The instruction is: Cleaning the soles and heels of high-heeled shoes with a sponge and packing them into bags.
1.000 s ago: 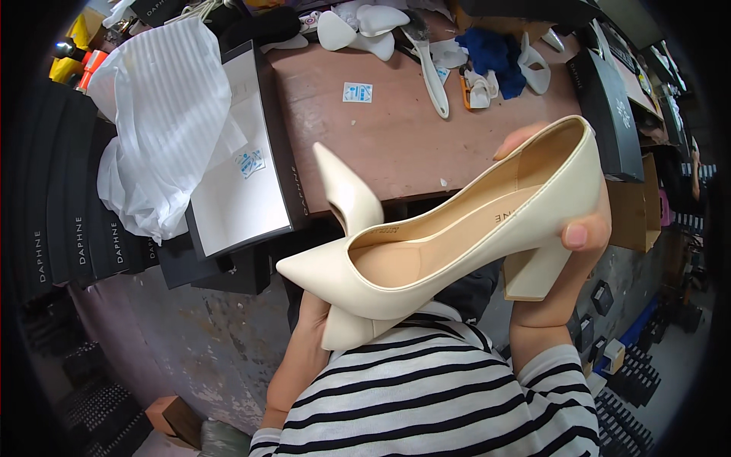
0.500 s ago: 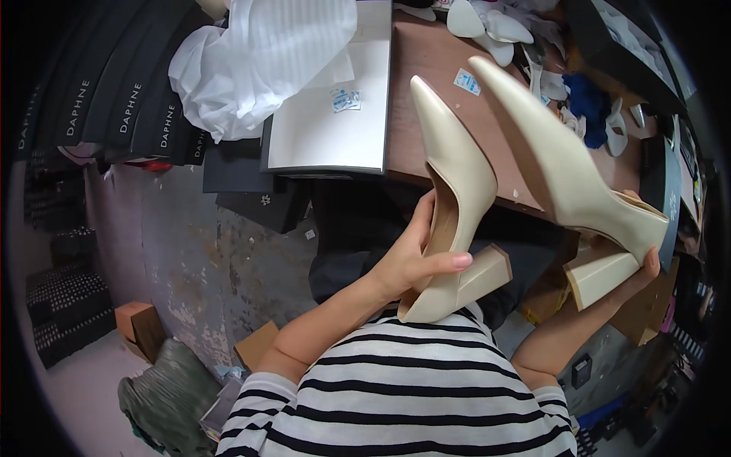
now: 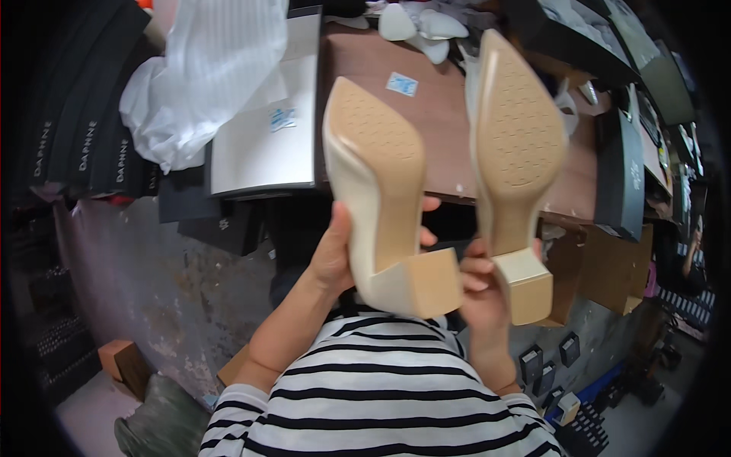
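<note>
Two cream, pointed-toe block-heel shoes are held up side by side, soles facing me and toes pointing away. My left hand (image 3: 333,247) grips the left shoe (image 3: 396,190) round its middle, thumb on the near side and fingertips showing past the far edge. The right shoe (image 3: 518,152) is in my right hand (image 3: 484,293), whose fingers wrap round it by the heel. Both tan soles have a small tread pattern under the forefoot. The shoes' uppers are mostly turned out of sight, and the two shoes do not touch.
On the brown table (image 3: 442,133) an open shoebox (image 3: 263,164) holds white wrapping paper (image 3: 202,84) and a sachet. Another sachet (image 3: 402,84) lies beside it. Black shoeboxes (image 3: 68,114) line the left; an open dark box (image 3: 567,34) stands far right. Cardboard (image 3: 624,266) is below right.
Both shoes have been turned over, so their soles now face me instead of their sides and openings. The right shoe has come inward and stands more upright. My view has shifted to the right.
</note>
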`<state>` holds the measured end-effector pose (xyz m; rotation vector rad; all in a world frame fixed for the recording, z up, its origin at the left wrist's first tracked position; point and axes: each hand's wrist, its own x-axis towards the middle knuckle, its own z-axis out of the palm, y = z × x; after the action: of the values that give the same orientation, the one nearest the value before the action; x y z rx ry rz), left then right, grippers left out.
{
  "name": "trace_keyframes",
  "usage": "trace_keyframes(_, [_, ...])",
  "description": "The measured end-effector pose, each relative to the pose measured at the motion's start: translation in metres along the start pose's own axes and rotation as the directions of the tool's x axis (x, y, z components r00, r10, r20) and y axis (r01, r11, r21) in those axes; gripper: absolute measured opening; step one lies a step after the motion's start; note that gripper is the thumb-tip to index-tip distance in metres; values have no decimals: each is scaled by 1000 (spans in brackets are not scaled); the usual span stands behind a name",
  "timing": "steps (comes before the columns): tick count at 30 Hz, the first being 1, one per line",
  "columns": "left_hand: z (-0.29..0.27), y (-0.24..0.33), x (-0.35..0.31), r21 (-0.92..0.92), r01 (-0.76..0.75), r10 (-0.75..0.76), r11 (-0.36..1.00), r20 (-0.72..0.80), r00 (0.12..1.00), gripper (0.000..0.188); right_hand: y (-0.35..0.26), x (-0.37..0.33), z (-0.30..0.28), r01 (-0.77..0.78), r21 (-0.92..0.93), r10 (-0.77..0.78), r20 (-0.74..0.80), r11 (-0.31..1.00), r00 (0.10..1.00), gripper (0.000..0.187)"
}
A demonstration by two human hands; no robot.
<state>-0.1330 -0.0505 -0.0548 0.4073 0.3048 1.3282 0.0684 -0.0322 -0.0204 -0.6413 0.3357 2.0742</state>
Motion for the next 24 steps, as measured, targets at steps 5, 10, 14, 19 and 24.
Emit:
trace_keyframes(5, [-30,-32,8,-371,-58,119,927,143,983,94,32,6,-16,-222,191,244,-99,956,965,71])
trace_keyframes(10, [-24,-39,20,-530,-30,152,848,187,971,99,34,9,-28,-273,213,274,27,938,961,74])
trace_keyframes(14, [-27,-39,21,-504,-38,140,863,165,976,101,30,14,-31,-290,191,289,34,938,957,71])
trace_keyframes(19, [-26,-35,19,-426,-67,104,902,64,992,104,30,17,-36,-289,145,282,63,946,957,75])
trace_keyframes(24, [-39,-30,14,-365,-16,-5,931,-55,998,101,36,22,-33,-204,96,210,-56,974,976,77])
